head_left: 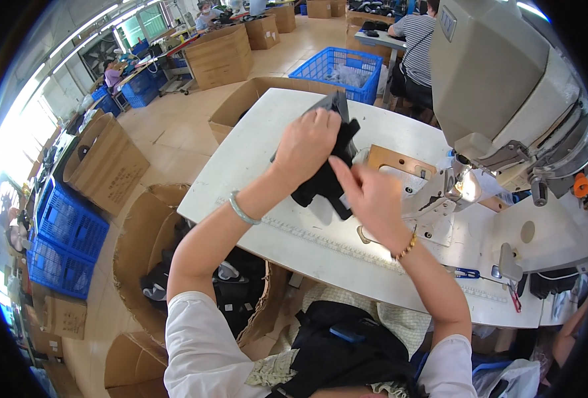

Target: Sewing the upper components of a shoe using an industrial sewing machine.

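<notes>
My left hand (307,144) is closed on a black fabric piece (324,179) with short straps or tabs, held over the white sewing table (241,179). A dark grey part (336,103) sticks up beyond the fingers; I cannot tell whether it belongs to the same piece. My right hand (373,202) is just right of the fabric, thumb stretched toward it. Its fingers are smeared by motion, so their grip is unclear. Right of that hand, the sewing machine's lit needle area (465,186) sits beside a brown plate (400,159).
A ruler strip (320,240) runs along the table's near side, with blue thread snips (466,272) and a red-handled tool (515,302) at right. A cardboard box (131,259) of black pieces stands at left. Beyond the table are a blue crate (373,86) and a seated person (419,56).
</notes>
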### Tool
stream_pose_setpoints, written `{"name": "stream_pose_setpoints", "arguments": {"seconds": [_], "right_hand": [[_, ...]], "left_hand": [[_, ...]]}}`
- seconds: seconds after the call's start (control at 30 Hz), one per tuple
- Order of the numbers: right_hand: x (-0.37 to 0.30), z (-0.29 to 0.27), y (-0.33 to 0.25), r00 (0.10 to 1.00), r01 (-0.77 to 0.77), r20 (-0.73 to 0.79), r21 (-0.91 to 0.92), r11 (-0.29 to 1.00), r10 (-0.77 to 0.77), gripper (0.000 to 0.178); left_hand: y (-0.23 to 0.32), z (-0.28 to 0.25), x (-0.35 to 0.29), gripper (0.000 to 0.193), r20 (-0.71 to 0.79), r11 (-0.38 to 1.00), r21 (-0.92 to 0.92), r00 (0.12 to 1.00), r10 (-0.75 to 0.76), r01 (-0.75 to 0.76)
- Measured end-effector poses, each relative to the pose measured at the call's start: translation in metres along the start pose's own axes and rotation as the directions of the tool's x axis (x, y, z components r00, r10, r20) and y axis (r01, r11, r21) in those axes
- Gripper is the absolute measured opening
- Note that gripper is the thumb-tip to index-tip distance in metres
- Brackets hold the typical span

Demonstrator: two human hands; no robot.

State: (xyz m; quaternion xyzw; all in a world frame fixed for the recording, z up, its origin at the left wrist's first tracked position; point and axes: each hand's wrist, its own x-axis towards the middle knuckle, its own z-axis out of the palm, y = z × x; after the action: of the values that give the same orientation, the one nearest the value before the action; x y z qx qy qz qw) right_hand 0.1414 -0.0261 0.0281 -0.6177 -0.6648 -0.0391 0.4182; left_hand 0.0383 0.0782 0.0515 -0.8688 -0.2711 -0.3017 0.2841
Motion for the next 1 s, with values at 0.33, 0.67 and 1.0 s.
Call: {"name": "stream_pose_setpoints", "arguments": {"seconds": [0.33,0.67,1.0], "right_hand": [[-0.007,0.034,0.020,0.808,-0.515,0.583,0.771,-0.375,0.088,0.044],[0.019,0.033,0.020,0.804,-0.241,0.443,0.853,-0.464,0.396,0.030],[0.000,0.030,0.026,0.736,-0.361,0.554,0.807,-0.467,0.390,0.020]], "left_hand": [[0.020,0.018,-0.002,0.018,-0.108,0.998,-0.025,0.993,0.047,-0.050],[0.026,0.020,-0.017,0.024,-0.096,1.000,-0.013,0.995,-0.012,0.011],[0.040,0.014,-0.066,0.050,-0.200,0.963,-0.268,0.977,-0.072,0.016]]}}
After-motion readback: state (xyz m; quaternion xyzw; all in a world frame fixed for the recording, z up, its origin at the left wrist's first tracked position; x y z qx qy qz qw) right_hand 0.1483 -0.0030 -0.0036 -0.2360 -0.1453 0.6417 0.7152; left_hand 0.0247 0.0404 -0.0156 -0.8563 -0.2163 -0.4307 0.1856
